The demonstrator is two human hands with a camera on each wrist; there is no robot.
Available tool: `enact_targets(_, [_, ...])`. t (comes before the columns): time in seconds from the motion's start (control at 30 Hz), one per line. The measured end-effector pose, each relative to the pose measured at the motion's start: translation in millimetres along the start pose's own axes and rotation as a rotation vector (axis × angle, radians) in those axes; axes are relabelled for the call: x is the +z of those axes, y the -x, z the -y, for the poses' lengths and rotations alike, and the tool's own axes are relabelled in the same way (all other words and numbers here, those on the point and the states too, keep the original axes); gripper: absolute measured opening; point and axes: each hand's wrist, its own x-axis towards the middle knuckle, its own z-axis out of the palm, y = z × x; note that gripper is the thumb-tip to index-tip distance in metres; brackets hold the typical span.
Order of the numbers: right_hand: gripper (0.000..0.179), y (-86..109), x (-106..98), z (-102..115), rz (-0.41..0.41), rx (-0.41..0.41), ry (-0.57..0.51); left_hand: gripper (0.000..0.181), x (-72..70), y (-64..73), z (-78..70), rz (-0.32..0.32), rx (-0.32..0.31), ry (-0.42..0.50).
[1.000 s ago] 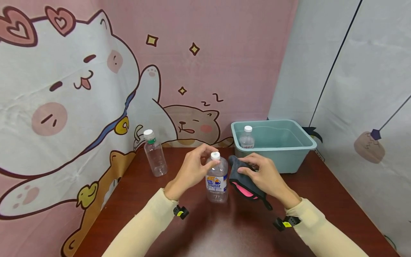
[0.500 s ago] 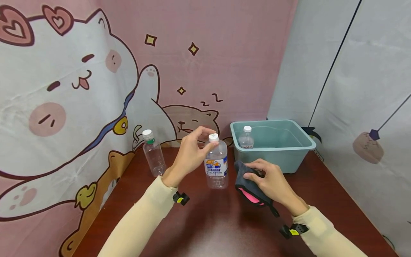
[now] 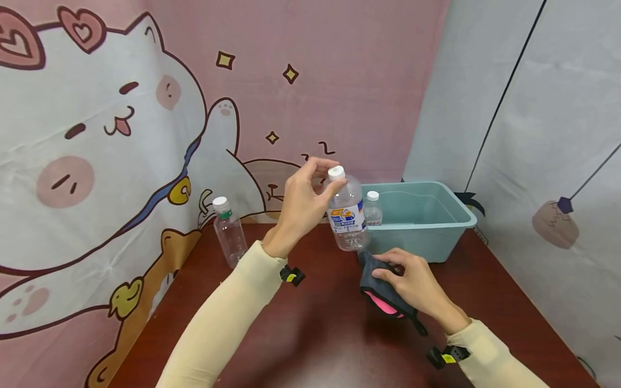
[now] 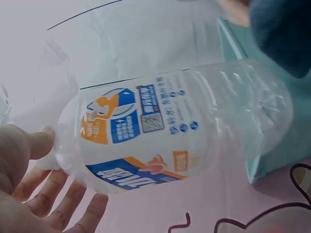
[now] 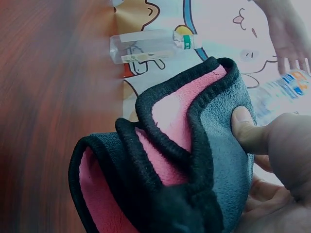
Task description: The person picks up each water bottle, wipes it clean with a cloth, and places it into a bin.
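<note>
My left hand point(image 3: 310, 196) pinches a clear plastic bottle point(image 3: 347, 218) by its white-capped neck. The bottle is raised off the table and leans, its base toward the bin's left front corner. Its orange, blue and white label point(image 4: 141, 128) faces the left wrist camera. Lower and to the right, my right hand point(image 3: 412, 280) grips a folded cleaning cloth point(image 3: 383, 283), dark grey outside and pink inside with black edging. In the right wrist view the thumb point(image 5: 245, 128) presses on the grey side of the cloth, and its pink folds point(image 5: 170, 111) show.
A teal plastic bin point(image 3: 422, 242) stands at the back right, with a white-capped bottle point(image 3: 373, 210) upright in its left end. Another clear bottle point(image 3: 229, 234) with a green neck band stands at the table's back left. A cartoon-printed cloth backdrop point(image 3: 359, 81) hangs behind the brown table point(image 3: 301, 323).
My left hand has lifted the labelled bottle off the table and carried it up and right toward the bin, tilting it. My right hand with the cloth has shifted slightly right and down.
</note>
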Motion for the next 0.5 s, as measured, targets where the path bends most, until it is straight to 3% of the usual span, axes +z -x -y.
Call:
enact_targets(0.3, [0.031, 6.9, 0.0, -8.3, 0.001, 0.001, 0.003, 0.039, 29.9, -29.4, -10.3, -0.118, 0.026, 0.051])
enact_targets(0.5, [0.031, 9.0, 0.0, -11.5, -0.004, -0.020, 0.021, 0.041, 61.6, -41.6, -13.5, -0.133, 0.026, 0.090])
